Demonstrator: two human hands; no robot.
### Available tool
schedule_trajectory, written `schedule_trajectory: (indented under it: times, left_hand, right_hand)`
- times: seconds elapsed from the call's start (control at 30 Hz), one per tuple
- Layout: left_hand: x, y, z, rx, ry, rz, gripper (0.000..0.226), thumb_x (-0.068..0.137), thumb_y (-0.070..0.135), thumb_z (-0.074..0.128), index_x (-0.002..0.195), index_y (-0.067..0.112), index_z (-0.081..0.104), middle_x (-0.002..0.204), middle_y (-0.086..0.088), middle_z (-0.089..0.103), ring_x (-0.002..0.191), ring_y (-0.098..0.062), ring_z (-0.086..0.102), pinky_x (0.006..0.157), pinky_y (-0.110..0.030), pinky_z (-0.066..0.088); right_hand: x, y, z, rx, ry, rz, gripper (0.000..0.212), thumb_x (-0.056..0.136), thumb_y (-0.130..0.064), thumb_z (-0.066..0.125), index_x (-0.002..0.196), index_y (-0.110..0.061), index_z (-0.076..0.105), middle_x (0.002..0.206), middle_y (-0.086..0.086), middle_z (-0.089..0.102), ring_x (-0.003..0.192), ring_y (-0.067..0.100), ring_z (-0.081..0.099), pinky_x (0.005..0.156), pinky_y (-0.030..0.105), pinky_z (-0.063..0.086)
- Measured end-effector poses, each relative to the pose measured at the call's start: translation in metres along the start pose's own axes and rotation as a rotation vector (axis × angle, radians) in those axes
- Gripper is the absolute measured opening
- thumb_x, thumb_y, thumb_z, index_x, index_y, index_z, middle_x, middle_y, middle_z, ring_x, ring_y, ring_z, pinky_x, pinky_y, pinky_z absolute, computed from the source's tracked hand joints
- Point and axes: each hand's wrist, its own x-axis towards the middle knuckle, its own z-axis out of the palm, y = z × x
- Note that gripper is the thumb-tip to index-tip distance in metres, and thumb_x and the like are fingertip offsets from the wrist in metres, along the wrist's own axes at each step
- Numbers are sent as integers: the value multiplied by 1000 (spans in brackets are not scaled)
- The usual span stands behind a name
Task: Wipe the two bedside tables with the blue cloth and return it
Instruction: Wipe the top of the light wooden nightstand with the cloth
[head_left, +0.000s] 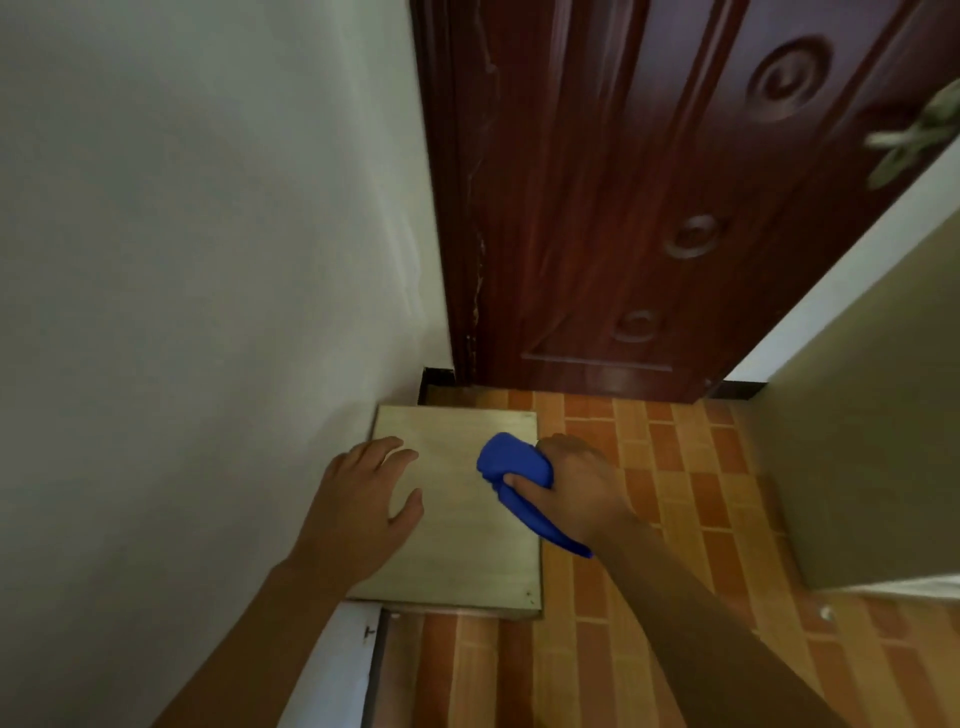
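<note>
A pale wooden bedside table (467, 566) stands against the white wall, seen from above. My right hand (576, 483) grips a bunched blue cloth (506, 460) and presses it on the table's right half near the far edge. A tail of the cloth hangs out under my wrist past the table's right side. Over the table's left side, by the wall, my left hand (363, 499) lies flat with its fingers spread and holds nothing. Only one bedside table is in view.
A dark red wooden door (649, 208) with a metal handle (914, 140) stands closed beyond the table. Orange tiled floor (675, 519) runs to the right. A beige cabinet side (872, 441) rises at the right. A white bed edge (337, 665) lies below the table.
</note>
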Motion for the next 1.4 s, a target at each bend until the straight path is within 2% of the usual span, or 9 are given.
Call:
schedule_trajectory:
  times: [0.1, 0.2, 0.27, 0.4, 0.6, 0.83, 0.93, 1.03, 1.4]
  left_hand:
    - [5, 35, -71, 24, -1, 31, 56, 92, 50, 42, 134, 17, 62, 141, -3, 57, 129, -23, 52, 108, -43, 42]
    - [8, 65, -130, 30, 6, 78, 58, 92, 51, 40, 136, 19, 60, 142, -1, 56, 130, -22, 50, 109, -43, 41]
    - [7, 81, -163, 34, -14, 96, 63, 92, 54, 36, 140, 20, 56, 145, 0, 53, 132, -20, 48, 111, -42, 39]
    - [1, 104, -212, 25, -8, 136, 68, 90, 57, 32, 143, 21, 55, 146, 0, 52, 133, -21, 47, 112, -43, 38]
    - [-11, 133, -266, 39, 41, 187, 66, 90, 55, 36, 141, 20, 57, 147, -2, 53, 134, -23, 47, 111, -43, 39]
    - [-12, 162, -285, 72, 66, 330, 62, 92, 57, 35, 143, 25, 54, 148, 3, 50, 136, -19, 43, 112, -41, 36]
    - [-4, 178, -284, 82, 74, 412, 59, 94, 55, 40, 142, 25, 55, 147, 2, 51, 136, -20, 45, 112, -43, 38]
    - [4, 199, -278, 73, 57, 481, 59, 94, 55, 39, 142, 25, 55, 147, 3, 51, 136, -20, 44, 112, -45, 39]
    - [32, 333, -248, 65, 35, 667, 58, 95, 58, 36, 144, 31, 50, 149, 9, 47, 140, -13, 38, 117, -43, 35]
  right_hand:
    - [-20, -18, -83, 17, 37, 21, 44, 88, -77, 41, 94, -36, 55, 87, -14, 57, 78, 10, 56, 74, 32, 50]
    - [-36, -36, -153, 29, 66, 29, 30, 91, -73, 47, 91, -44, 52, 83, -17, 57, 75, 6, 58, 72, 30, 51]
    - [-47, -48, -192, 32, 63, 45, 30, 93, -70, 52, 92, -40, 56, 84, -16, 61, 77, 7, 61, 73, 31, 51]
    - [-70, -69, -246, -24, 138, 61, 42, 92, -71, 53, 105, -33, 64, 97, -10, 66, 87, 13, 63, 83, 37, 54]
    - [-117, -96, -293, -58, 253, 81, 44, 92, -73, 51, 101, -31, 62, 94, -9, 62, 82, 12, 60, 80, 40, 55]
    - [-175, -98, -320, -111, 382, 162, 43, 89, -77, 47, 90, -34, 54, 82, -15, 54, 70, 3, 52, 70, 31, 48]
    - [-197, -90, -330, -146, 416, 210, 50, 87, -80, 41, 94, -34, 57, 84, -14, 54, 70, 3, 51, 67, 29, 43]
    - [-223, -78, -336, -174, 434, 274, 48, 88, -81, 40, 96, -36, 55, 85, -14, 54, 70, 4, 53, 67, 29, 47]
    - [-306, 7, -369, -148, 540, 421, 38, 89, -78, 48, 92, -40, 53, 81, -19, 53, 69, 0, 52, 63, 22, 38]
